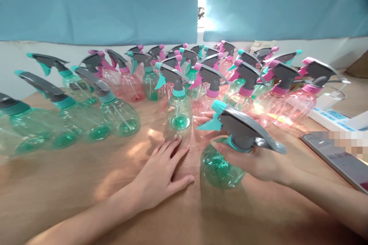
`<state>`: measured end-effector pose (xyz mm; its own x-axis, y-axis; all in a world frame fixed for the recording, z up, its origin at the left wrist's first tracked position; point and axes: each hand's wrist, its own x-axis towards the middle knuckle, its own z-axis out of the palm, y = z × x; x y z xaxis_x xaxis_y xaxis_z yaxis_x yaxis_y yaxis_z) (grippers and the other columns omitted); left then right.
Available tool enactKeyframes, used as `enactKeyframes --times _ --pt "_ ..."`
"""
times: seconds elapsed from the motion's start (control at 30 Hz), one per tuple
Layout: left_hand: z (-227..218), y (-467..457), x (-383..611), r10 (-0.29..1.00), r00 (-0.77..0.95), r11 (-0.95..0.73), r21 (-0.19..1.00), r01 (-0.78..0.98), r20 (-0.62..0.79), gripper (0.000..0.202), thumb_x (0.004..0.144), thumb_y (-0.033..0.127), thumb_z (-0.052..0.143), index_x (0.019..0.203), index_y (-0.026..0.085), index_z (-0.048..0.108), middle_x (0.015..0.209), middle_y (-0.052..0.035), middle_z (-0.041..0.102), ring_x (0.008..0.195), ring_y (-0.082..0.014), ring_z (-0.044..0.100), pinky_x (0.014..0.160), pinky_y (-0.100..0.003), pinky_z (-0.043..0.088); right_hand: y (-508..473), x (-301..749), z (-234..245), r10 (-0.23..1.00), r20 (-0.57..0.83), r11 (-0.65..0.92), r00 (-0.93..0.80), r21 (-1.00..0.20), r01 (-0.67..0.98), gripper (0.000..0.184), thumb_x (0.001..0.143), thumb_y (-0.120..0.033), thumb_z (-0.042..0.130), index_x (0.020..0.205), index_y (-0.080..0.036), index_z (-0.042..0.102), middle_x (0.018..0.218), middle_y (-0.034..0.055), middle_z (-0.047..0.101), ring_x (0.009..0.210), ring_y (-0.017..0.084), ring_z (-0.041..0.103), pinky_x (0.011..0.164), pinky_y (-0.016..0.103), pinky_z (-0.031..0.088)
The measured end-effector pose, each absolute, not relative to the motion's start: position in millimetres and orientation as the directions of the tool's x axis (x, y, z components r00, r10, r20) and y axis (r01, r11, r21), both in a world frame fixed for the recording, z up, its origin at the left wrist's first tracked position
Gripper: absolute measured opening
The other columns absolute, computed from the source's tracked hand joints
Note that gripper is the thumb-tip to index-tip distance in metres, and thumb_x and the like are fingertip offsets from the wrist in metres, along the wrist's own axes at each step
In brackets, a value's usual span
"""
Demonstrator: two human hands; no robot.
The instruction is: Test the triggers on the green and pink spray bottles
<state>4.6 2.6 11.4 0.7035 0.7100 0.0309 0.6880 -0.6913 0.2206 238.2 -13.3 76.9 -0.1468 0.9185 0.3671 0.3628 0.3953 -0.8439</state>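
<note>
My right hand [250, 160] is wrapped round the neck of a clear green spray bottle [221, 168] with a grey head and a turquoise nozzle and trigger. The bottle is slightly tilted; whether its base touches the table cannot be made out. My left hand [165, 168] lies flat on the wooden table [138, 218], fingers spread, holding nothing. Just beyond its fingertips stands another green spray bottle [179, 111] with a turquoise collar. Close behind my right hand is a pink spray bottle [207, 103], partly hidden by other bottles and my fingers.
Several green spray bottles [120, 116] stand at the left. Many more, pink [301, 101] and green, crowd the back and right. A phone [330, 157] lies at the right near a white power strip [330, 116]. Blue curtains [100, 4] hang behind.
</note>
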Motion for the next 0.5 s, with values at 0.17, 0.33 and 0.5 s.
enactKeyframes --times 0.17,0.33,0.5 --pt "11.0 2.3 5.0 0.714 0.699 -0.687 0.223 0.692 0.029 0.067 0.093 0.057 0.053 0.146 0.017 0.043 0.155 -0.0155 0.034 0.141 -0.0371 0.031 0.112 -0.058 0.027 -14.7 240.0 73.1 0.931 0.332 0.364 -0.148 -0.856 0.367 0.036 0.071 -0.021 0.058 0.105 -0.026 0.07 0.079 0.0034 0.077 0.078 0.022 0.076 0.067 0.029 0.064" --pt "10.1 2.5 4.5 0.716 0.697 -0.686 0.234 0.689 0.048 0.066 0.093 0.058 0.053 0.145 0.019 0.043 0.155 -0.015 0.034 0.141 -0.0373 0.031 0.112 -0.058 0.027 -14.3 239.6 72.0 0.933 0.312 0.356 -0.176 -0.868 0.346 0.033 0.073 -0.02 0.059 0.103 -0.027 0.071 0.082 0.0024 0.078 0.084 0.023 0.076 0.07 0.03 0.064" --pt "11.1 2.3 5.0 0.714 0.699 -0.687 0.225 0.691 0.033 0.066 0.094 0.058 0.053 0.146 0.019 0.042 0.155 -0.0151 0.034 0.141 -0.0366 0.031 0.112 -0.058 0.026 -14.2 237.2 80.0 0.921 0.333 0.385 -0.201 -0.853 0.352 0.045 0.072 -0.014 0.056 0.113 -0.028 0.068 0.082 0.0015 0.077 0.082 0.023 0.076 0.071 0.031 0.064"
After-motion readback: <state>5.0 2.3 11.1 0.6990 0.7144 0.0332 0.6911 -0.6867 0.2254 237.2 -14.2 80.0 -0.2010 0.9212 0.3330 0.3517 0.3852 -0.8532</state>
